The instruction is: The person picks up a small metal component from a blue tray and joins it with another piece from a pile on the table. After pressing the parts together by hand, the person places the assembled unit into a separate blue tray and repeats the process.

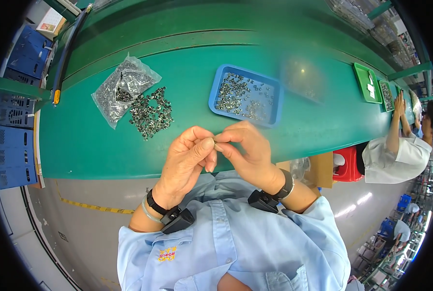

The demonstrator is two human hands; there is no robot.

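Observation:
My left hand and my right hand meet fingertip to fingertip just over the near edge of the green table. Both are closed in a pinch around something tiny and dark, mostly hidden by the fingers. Left of centre lies a loose pile of small dark metal parts, spilling beside a clear plastic bag with more parts in it. Straight ahead of my hands, a blue tray holds small shiny metal parts, densest on its left side.
A blurred clear bag lies right of the tray. Farther right are a green tray and a co-worker in white beside a red stool. Blue crates stand at the left. A cardboard box sits below the table edge.

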